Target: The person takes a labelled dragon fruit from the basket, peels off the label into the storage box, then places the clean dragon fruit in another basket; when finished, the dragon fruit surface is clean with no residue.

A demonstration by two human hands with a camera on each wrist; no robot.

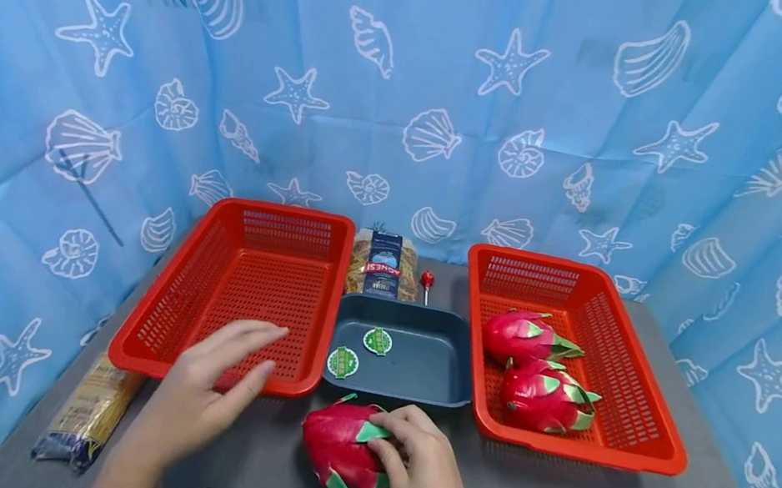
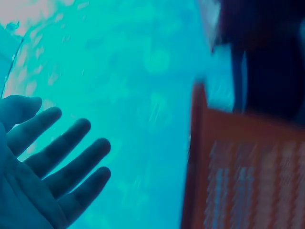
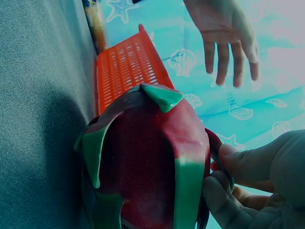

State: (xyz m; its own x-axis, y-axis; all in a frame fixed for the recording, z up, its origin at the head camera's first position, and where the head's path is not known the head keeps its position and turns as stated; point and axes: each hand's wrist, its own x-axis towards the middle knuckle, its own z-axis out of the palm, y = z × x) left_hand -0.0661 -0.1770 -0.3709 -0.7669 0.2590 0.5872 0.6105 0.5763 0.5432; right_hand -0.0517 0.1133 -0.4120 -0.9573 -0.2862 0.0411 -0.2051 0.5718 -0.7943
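A large red dragon fruit (image 1: 338,437) with green-tipped scales is on the grey table in front of the dark tray. My right hand (image 1: 424,470) pinches one of its scales between thumb and fingers, which the right wrist view shows close up at the side of the fruit (image 3: 143,152). My left hand (image 1: 206,389) is raised near the front rim of the left red basket (image 1: 219,377), its fingers spread and holding nothing. In the left wrist view its palm and straight fingers (image 2: 78,157) show.
The right red basket (image 1: 620,457) holds two dragon fruits (image 1: 546,398). Between the baskets lies a dark tray (image 1: 419,358) with two round green stickers (image 1: 377,341). Behind it are a pasta bag (image 1: 383,264) and a red lollipop (image 1: 427,279). A spaghetti pack (image 1: 89,406) lies left.
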